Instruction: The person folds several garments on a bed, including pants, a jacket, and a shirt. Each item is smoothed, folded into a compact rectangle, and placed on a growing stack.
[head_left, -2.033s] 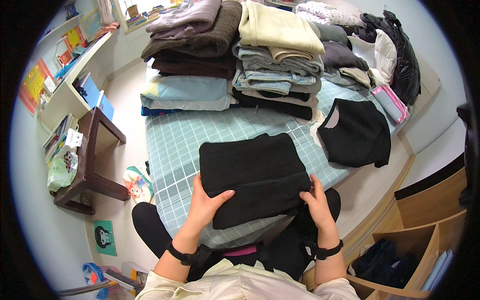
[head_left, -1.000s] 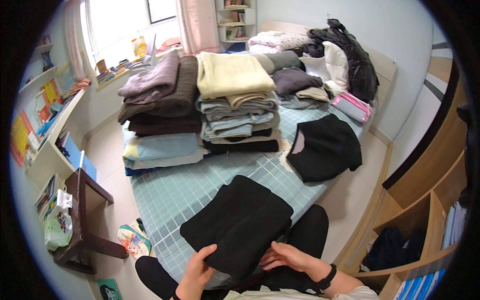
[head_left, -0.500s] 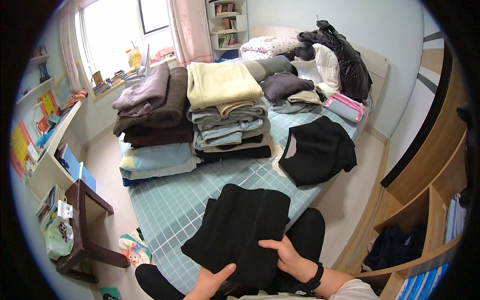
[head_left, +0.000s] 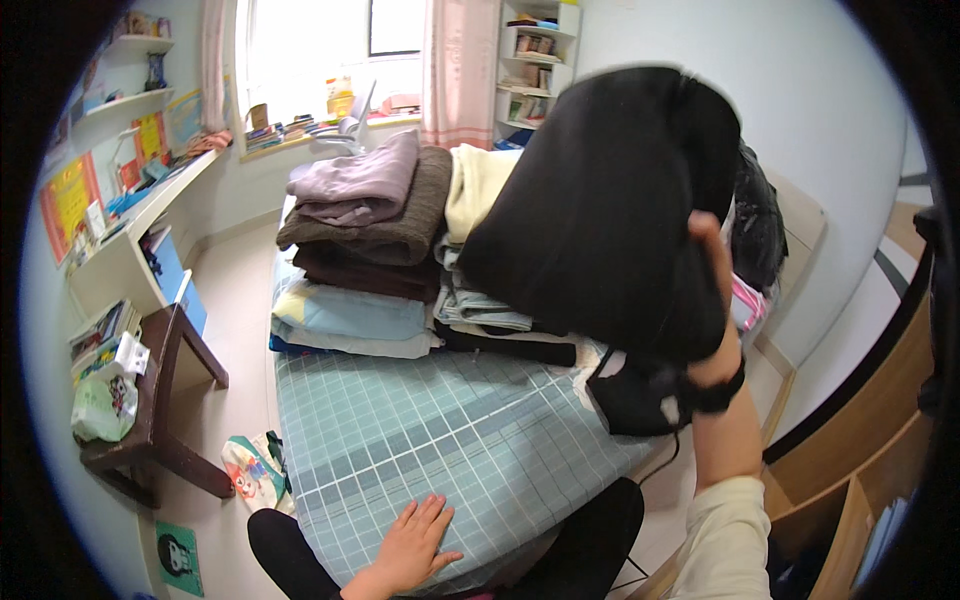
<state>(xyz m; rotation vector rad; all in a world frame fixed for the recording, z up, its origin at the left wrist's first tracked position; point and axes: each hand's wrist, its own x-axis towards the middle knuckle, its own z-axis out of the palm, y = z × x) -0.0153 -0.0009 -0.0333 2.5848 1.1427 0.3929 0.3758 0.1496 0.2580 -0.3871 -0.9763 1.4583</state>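
By the right hand (head_left: 718,362), a folded black garment (head_left: 610,210) is gripped and held up above the bed (head_left: 400,430). The left hand (head_left: 412,545), well apart from it, is spread on the bed's near end. Farther up the bed, folded clothes (head_left: 350,305) are stacked in two piles. A dark wooden stool (head_left: 165,375) is placed left of the bed.
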